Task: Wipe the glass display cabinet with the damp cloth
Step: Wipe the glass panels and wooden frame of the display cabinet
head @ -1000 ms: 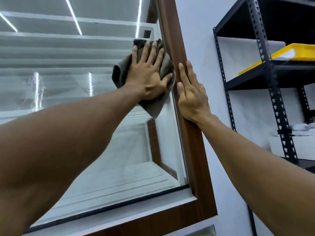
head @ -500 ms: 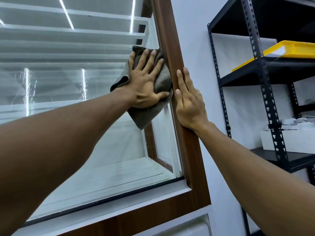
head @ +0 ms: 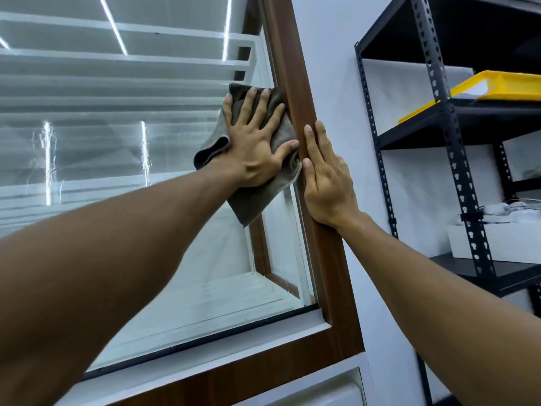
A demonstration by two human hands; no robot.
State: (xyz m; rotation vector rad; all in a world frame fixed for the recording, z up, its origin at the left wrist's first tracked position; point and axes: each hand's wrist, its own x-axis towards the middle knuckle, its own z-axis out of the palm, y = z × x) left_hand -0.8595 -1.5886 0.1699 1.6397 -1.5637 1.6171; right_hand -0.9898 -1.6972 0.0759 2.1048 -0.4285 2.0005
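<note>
Right up against the cabinet's brown wooden frame (head: 295,68), the left hand (head: 254,145) is spread flat, fingers straight, pressing the grey-brown cloth (head: 251,203) onto the glass (head: 131,171) just left of that frame. The right hand (head: 328,186) lies flat, fingers stretched out, on the frame itself, holding nothing. Off to the frame's right there's a black metal rack (head: 461,177) with a yellow tray (head: 503,86) on a shelf.

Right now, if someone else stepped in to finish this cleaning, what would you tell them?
Left hand: flat, fingers spread, pressing the grey-brown cloth on the clear glass pane, beside the brown wooden frame.
Right hand: flat on that frame, holding nothing.
Done: cannot tell how much is wiped.
To do: likely the glass below and leftward.
</note>
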